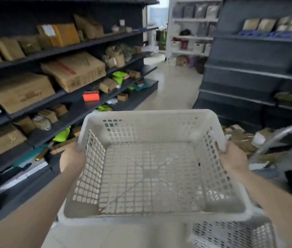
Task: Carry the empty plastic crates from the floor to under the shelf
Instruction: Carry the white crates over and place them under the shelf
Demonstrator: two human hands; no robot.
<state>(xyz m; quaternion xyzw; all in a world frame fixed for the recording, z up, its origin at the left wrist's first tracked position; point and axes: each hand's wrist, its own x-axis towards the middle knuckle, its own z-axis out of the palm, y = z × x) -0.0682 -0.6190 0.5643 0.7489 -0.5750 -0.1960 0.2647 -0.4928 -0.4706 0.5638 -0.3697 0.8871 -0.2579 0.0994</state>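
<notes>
- Second crate point(231, 233) sits lowest in view at bottom right, apparently on the floor, probably waiting its turn.
- Both hands carry the empty plastic crate point(148, 176) level at its side rims, which keeps it balanced: left hand point(72, 158) with fingers wrapped on the left rim, right hand point(233, 158) clamped on the right rim.
- Dark shelf point(88, 106) of cardboard boxes point(73, 70) runs along the left; its base looks like the drop-off.
- Aisle floor point(174, 86) ahead is open for walking.

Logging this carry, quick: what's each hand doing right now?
Left hand: closed on the left rim of the white crate.
Right hand: closed on the crate's right rim, fingers curled over the edge.
</notes>
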